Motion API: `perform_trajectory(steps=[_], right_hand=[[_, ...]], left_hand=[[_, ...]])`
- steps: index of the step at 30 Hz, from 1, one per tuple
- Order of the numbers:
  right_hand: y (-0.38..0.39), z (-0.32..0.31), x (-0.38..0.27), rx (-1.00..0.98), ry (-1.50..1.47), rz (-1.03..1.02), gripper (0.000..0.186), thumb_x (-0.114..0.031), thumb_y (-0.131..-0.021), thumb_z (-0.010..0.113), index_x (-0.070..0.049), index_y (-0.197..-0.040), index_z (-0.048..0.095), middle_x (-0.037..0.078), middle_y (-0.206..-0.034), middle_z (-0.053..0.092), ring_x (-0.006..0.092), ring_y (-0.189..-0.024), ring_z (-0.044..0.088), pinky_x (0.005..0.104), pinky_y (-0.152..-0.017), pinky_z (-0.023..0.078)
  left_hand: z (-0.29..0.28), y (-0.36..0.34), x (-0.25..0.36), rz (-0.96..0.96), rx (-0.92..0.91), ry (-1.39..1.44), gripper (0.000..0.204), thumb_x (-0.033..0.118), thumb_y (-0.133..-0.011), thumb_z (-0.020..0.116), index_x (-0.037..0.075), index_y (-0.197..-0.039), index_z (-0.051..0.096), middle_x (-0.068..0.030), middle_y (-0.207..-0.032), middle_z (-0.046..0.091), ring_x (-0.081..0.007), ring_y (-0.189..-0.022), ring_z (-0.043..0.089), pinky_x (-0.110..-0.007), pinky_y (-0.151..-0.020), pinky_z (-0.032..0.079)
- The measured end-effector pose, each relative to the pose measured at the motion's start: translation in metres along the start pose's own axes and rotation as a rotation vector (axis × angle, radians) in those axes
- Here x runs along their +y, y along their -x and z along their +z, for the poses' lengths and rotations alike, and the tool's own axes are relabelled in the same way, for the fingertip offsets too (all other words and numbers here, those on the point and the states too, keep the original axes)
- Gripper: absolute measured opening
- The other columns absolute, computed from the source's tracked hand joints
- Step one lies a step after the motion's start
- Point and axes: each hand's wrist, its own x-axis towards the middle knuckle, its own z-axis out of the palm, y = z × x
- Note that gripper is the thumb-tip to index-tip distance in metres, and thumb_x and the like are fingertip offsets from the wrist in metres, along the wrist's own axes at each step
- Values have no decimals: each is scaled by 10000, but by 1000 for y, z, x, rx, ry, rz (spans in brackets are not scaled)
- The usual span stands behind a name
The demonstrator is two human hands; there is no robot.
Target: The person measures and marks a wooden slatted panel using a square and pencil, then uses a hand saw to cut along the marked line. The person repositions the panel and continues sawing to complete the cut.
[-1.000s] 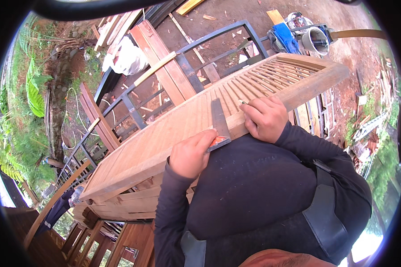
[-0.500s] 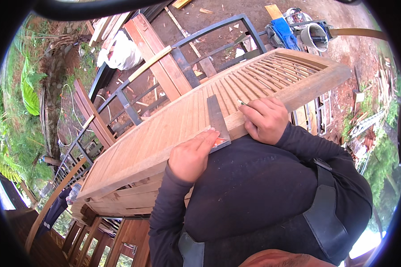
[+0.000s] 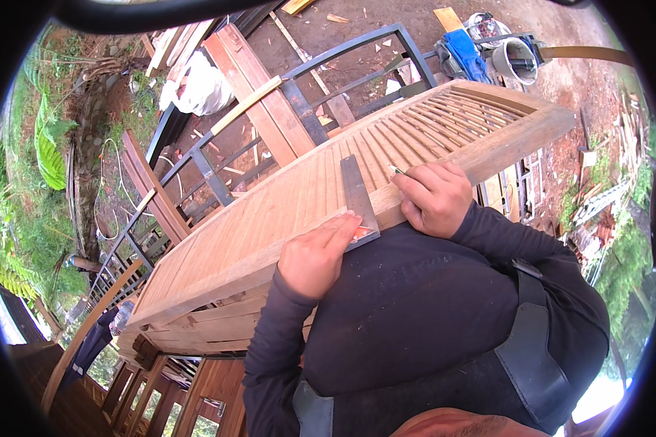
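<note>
A long slatted wooden panel (image 3: 270, 227), like a louvred shutter or door, lies in front of my body. Across its near rail rests a try square (image 3: 355, 188), its dark metal blade pointing away over the slats. My left hand (image 3: 315, 255) is closed on the square's stock at the panel's near edge, fingertips pressing it there. To the right, my right hand (image 3: 434, 197) pinches a pencil (image 3: 396, 170) whose tip shows beyond the fingers. That hand rests on the near rail, a little apart from the square's blade.
Beyond the panel stands a dark metal frame (image 3: 342, 48) with reddish planks (image 3: 259, 102) laid across it. A white sack (image 3: 200, 86) sits far left. At the far right are a blue cloth (image 3: 465, 57) and a grey bucket (image 3: 515, 61). Wood offcuts litter the dirt ground.
My left hand and the square have shifted very slightly to the right along the rail. The right hand with the pencil stays nearly still.
</note>
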Motion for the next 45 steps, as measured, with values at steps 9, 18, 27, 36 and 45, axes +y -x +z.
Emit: perform_trajectory(steps=[9, 18, 27, 36, 45], right_hand=[[2, 1, 0, 13, 1, -1, 356, -133, -712, 746, -98, -1064, 700, 18, -899, 638, 196, -804, 653, 351, -729, 466], [2, 1, 0, 15, 3, -3, 357, -136, -712, 744, -97, -1065, 704, 15, -896, 636, 194, -798, 652, 351, -727, 465], [4, 1, 1, 19, -2, -4, 355, -139, -726, 743, -92, -1076, 706, 15, -905, 641, 196, -801, 654, 353, -739, 466], [-16, -15, 9, -314, -304, 159, 267, -100, -867, 641, -66, -1126, 697, 123, -905, 688, 328, -851, 691, 482, -743, 531], [-67, -4, 29, -617, -457, 111, 176, -123, -927, 607, -41, -1067, 676, 183, -883, 708, 410, -828, 683, 486, -754, 535]], left_hand=[[-1, -1, 2, 0, -12, -17, 402, -6, -876, 621, 74, -1266, 670, -113, -1171, 752, -245, -1102, 733, -352, -847, 611], [1, 0, 1, -10, -13, -20, 403, -6, -871, 623, 82, -1261, 672, -114, -1165, 753, -244, -1091, 736, -356, -839, 613], [1, -1, 3, -10, -5, -4, 406, -6, -869, 624, 84, -1261, 672, -118, -1171, 750, -250, -1088, 736, -359, -851, 611], [7, 3, 8, -10, 46, 53, 495, -88, -765, 628, 79, -1226, 698, -121, -1141, 759, -280, -1015, 751, -366, -829, 620], [7, 4, 9, 6, 69, 36, 521, -75, -749, 628, 85, -1240, 694, -118, -1135, 761, -273, -1006, 750, -375, -826, 616]])
